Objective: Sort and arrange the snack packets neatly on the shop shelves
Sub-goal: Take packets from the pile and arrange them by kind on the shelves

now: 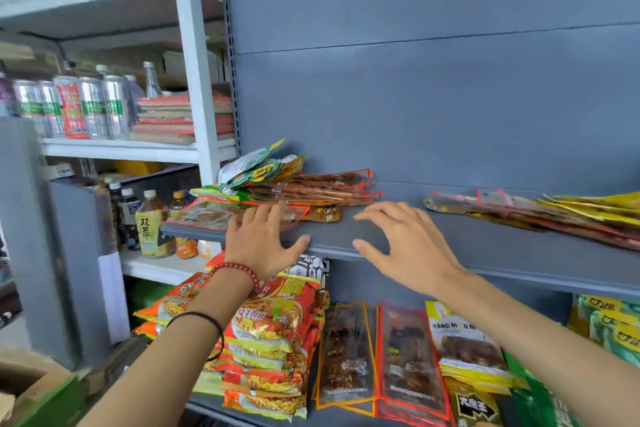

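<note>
A grey shelf runs across the middle of the view. At its left end lies a heap of snack packets, red-edged clear ones under green and yellow ones. My left hand rests open on the shelf's front edge, fingertips touching a clear red-edged packet. My right hand hovers open over the bare middle of the shelf, holding nothing. A second heap of packets lies at the shelf's right end.
On the lower shelf stand stacked orange noodle packets, clear red-edged meat snack packets and yellow and green bags. A white rack at left holds cans and drink bottles. A cardboard box sits at the lower left.
</note>
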